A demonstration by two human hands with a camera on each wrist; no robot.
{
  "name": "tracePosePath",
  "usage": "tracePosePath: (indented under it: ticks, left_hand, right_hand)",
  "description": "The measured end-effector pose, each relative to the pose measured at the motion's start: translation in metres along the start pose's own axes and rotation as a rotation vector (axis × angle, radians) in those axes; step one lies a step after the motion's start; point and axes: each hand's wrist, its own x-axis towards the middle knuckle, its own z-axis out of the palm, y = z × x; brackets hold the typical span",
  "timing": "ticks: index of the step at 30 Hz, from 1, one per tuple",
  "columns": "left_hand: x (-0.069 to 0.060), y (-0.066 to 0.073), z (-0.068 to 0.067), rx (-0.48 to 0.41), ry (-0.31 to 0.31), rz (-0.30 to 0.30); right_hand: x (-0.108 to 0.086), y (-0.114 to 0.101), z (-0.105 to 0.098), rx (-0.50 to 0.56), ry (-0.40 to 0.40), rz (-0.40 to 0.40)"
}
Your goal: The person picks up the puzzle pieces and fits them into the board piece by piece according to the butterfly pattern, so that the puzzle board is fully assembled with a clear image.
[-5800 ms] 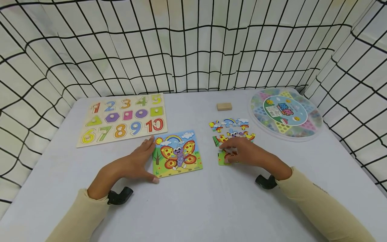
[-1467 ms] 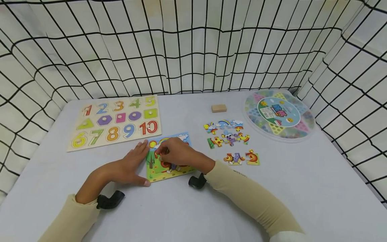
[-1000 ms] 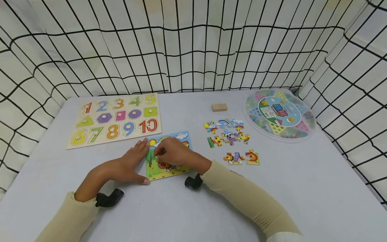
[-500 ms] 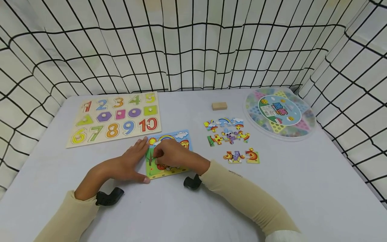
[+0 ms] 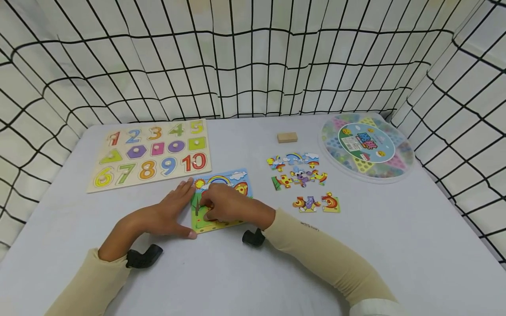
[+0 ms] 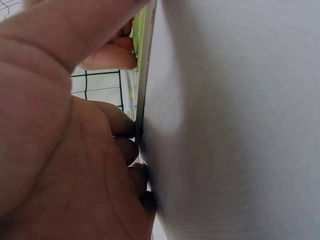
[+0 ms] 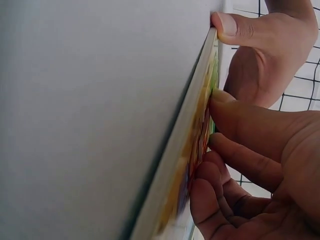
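A square butterfly puzzle board (image 5: 238, 176) lies on the white table, a rainbow and sun printed along its top. My left hand (image 5: 168, 215) rests along its left edge, fingers spread, with the thumb at the lower left corner. Over the board's left half, my right hand (image 5: 225, 204) has its thumb and index finger down on a green puzzle piece (image 5: 203, 223) at the lower left; the hand hides most of the butterfly. In the right wrist view, the right fingertips (image 7: 220, 97) touch the board's face. More puzzle pieces (image 5: 302, 177) lie in rows to the right.
A wooden number board (image 5: 174, 173) with knobbed shapes stands left of the puzzle board. Behind the loose pieces lies a small wooden block (image 5: 287, 138). A round plastic game case (image 5: 405, 153) sits at the back right. Black netting (image 5: 253, 68) encloses the table.
The right hand has gone from the loose pieces to the puzzle board, taking the lower-left piece from the bottom row. Lately its thumb has slid slightly toward the front. The left hand stays at the board's edge.
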Motion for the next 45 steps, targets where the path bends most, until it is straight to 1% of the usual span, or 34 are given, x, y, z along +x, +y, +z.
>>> tracePosePath:
  ticks: [3,8,10,17,23,28,33,36,40,45]
  left_hand:
    - [0.0,0.001,-0.001,0.001,-0.001,-0.008]
    - [-0.002,0.002,-0.002,-0.007,0.0,-0.014]
    - [-0.003,0.003,-0.002,-0.008,0.001,-0.017]
    - [-0.003,0.002,-0.001,-0.022,-0.007,-0.029]
    - [-0.001,0.0,0.003,-0.033,-0.007,-0.02]
    - [-0.002,-0.001,0.005,-0.029,-0.003,-0.027]
    - [-0.001,-0.001,0.003,-0.012,-0.001,-0.033]
    - [0.0,-0.001,0.002,-0.016,-0.002,-0.026]
    - [0.0,0.0,0.001,-0.011,-0.002,-0.03]
    - [0.0,0.001,0.0,-0.016,-0.001,-0.025]
  right_hand:
    - [0.001,-0.001,-0.001,0.003,-0.006,-0.007]
    - [0.002,0.0,-0.003,0.065,-0.019,-0.005]
    - [0.002,0.002,-0.004,0.096,-0.022,-0.006]
    - [-0.002,0.013,-0.007,0.268,-0.025,-0.04]
    - [-0.004,0.021,-0.008,0.319,-0.015,-0.061]
    - [-0.01,0.023,-0.012,0.323,0.007,-0.068]
    - [-0.014,0.026,-0.016,0.313,0.036,-0.025]
    - [-0.013,0.027,-0.016,0.319,0.027,-0.009]
    - [-0.011,0.025,-0.014,0.322,0.007,-0.006]
    - [-0.009,0.022,-0.013,0.346,-0.003,-0.036]
